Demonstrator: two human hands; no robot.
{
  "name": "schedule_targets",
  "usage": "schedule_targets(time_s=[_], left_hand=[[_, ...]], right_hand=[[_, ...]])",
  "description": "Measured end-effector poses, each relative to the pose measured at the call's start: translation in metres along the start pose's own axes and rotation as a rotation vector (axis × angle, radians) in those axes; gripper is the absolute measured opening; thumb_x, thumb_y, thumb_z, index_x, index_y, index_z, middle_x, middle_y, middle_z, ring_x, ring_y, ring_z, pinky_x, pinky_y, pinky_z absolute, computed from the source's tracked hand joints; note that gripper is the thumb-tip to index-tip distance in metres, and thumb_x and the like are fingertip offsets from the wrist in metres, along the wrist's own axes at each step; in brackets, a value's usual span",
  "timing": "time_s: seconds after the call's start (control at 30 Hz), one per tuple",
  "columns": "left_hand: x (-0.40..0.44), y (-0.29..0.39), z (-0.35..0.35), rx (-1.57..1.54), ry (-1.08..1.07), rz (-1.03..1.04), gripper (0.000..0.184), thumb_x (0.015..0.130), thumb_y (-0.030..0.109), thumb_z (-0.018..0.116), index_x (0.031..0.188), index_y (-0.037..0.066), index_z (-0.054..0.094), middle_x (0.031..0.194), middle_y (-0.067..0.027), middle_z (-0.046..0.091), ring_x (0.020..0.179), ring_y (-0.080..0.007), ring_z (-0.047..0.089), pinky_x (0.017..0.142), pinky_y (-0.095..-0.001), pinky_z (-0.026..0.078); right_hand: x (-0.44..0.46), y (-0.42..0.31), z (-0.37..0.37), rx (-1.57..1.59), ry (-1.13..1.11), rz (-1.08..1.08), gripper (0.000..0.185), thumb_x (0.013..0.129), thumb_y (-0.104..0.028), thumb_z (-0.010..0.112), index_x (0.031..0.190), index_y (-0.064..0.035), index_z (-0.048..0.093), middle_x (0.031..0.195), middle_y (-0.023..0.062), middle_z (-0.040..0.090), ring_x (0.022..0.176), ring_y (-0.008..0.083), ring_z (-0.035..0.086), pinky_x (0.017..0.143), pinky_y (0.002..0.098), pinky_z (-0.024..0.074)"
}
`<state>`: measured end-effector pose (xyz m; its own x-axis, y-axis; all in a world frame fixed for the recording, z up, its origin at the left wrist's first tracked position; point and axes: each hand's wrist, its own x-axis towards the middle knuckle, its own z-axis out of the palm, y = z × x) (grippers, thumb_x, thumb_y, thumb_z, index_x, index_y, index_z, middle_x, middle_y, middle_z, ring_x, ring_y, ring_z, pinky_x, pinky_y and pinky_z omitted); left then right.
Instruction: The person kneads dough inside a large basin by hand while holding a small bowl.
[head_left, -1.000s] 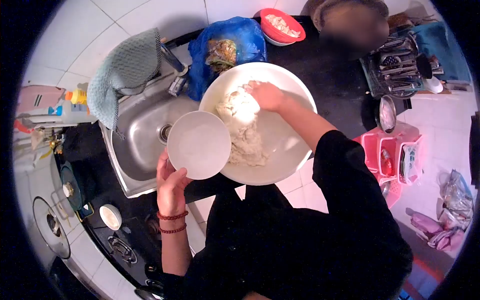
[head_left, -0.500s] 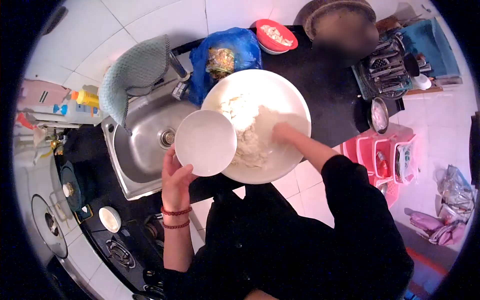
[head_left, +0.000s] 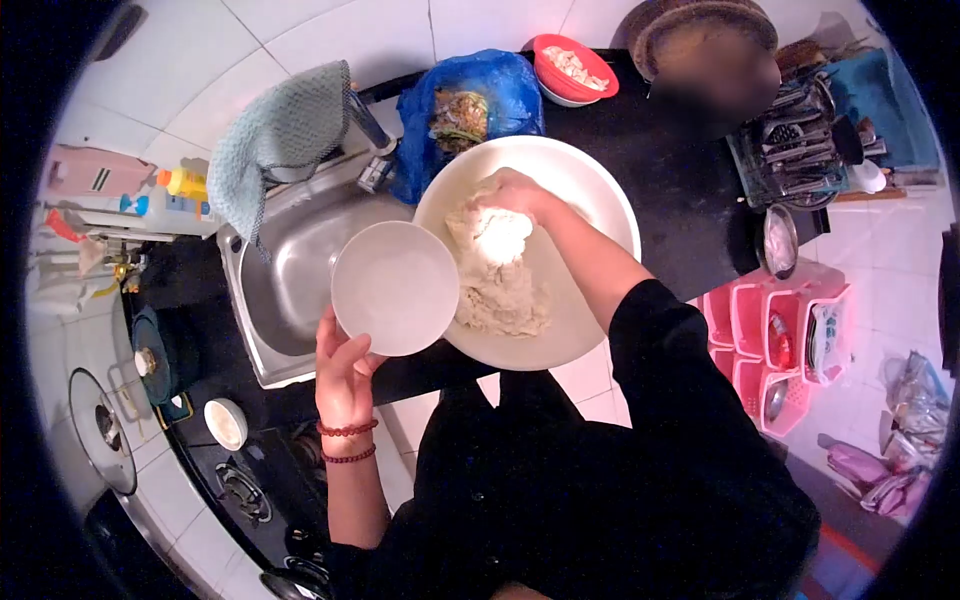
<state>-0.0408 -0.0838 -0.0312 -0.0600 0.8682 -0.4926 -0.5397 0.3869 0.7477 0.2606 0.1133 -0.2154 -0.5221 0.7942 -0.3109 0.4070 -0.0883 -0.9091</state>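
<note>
I watched the right hand leave the bare side of the wide white basin and curl against the pale, lumpy dough inside! The left hand stayed clamped on the small, round white bowl.

I see through one camera, worn on the person's head and looking forward and steeply down. Black clothing fills the bottom of my view, and the tiled wall closes the top. The large white bowl sits near the middle, within arm's reach, with the left hand and right hand both in frame. My lens is very wide: it takes in the sink at left and pink baskets at right, bends the counter at lower left, and ends in a rounded black border.
</note>
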Motion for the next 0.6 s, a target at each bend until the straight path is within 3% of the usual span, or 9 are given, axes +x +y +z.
schedule_targets(time_s=[0.07, 0.13, 0.2, 0.27, 0.43, 0.6], left_hand=[[-0.001, 0.002, -0.004, -0.002, -0.001, 0.006, 0.057, 0.079, -0.001, 0.054, 0.134, 0.003, 0.039, 0.131, -0.0138, 0.049, 0.118, -0.03, 0.053, 0.094, -0.045, 0.05], [0.001, 0.008, -0.006, -0.011, -0.011, 0.007, 0.056, 0.079, -0.001, 0.054, 0.133, 0.003, 0.041, 0.129, -0.0135, 0.05, 0.117, -0.0299, 0.054, 0.093, -0.045, 0.051], [0.0, 0.011, -0.005, -0.018, -0.057, 0.006, 0.055, 0.079, 0.001, 0.057, 0.131, 0.004, 0.041, 0.127, -0.0125, 0.051, 0.114, -0.0281, 0.056, 0.088, -0.043, 0.053], [0.003, 0.013, -0.008, -0.011, -0.078, 0.005, 0.055, 0.078, 0.003, 0.058, 0.131, 0.005, 0.041, 0.126, -0.0122, 0.052, 0.113, -0.0272, 0.056, 0.087, -0.0421, 0.053], [0.018, 0.016, -0.016, -0.012, -0.125, -0.018, 0.057, 0.077, 0.007, 0.063, 0.131, 0.006, 0.042, 0.125, -0.0117, 0.053, 0.112, -0.0256, 0.056, 0.085, -0.0402, 0.053], [0.034, 0.021, -0.023, 0.003, -0.134, -0.007, 0.058, 0.079, 0.007, 0.061, 0.134, 0.006, 0.041, 0.132, -0.0113, 0.049, 0.119, -0.0283, 0.052, 0.095, -0.0462, 0.048]], right_hand=[[-0.011, -0.056, 0.016, -0.448, 0.096, 0.367, 0.059, 0.073, -0.047, 0.07, 0.111, -0.0019, 0.066, 0.108, 0.0194, 0.066, 0.101, 0.0309, 0.063, 0.089, 0.036, 0.0481], [-0.024, -0.072, 0.029, -0.5, 0.055, 0.293, 0.067, 0.069, -0.051, 0.072, 0.116, -0.0034, 0.064, 0.117, 0.0205, 0.061, 0.108, 0.0306, 0.06, 0.091, 0.0383, 0.0482], [-0.066, -0.107, 0.05, -0.807, 0.052, 0.088, 0.07, 0.071, -0.049, 0.07, 0.123, -0.0029, 0.058, 0.126, 0.021, 0.054, 0.111, 0.0349, 0.057, 0.093, 0.0422, 0.0474], [-0.105, -0.109, 0.061, -0.892, 0.048, -0.003, 0.07, 0.074, -0.043, 0.069, 0.129, -0.0028, 0.051, 0.134, 0.0206, 0.046, 0.116, 0.0397, 0.052, 0.093, 0.0455, 0.0479], [-0.154, -0.094, 0.102, -0.949, 0.134, 0.012, 0.041, 0.08, -0.016, 0.059, 0.119, -0.002, 0.053, 0.12, 0.0215, 0.05, 0.106, 0.0399, 0.054, 0.079, 0.0449, 0.0529], [-0.123, -0.055, 0.112, -0.966, 0.188, 0.146, 0.032, 0.081, -0.006, 0.053, 0.113, -0.0017, 0.054, 0.107, 0.0206, 0.053, 0.095, 0.0376, 0.058, 0.073, 0.0459, 0.0524]])
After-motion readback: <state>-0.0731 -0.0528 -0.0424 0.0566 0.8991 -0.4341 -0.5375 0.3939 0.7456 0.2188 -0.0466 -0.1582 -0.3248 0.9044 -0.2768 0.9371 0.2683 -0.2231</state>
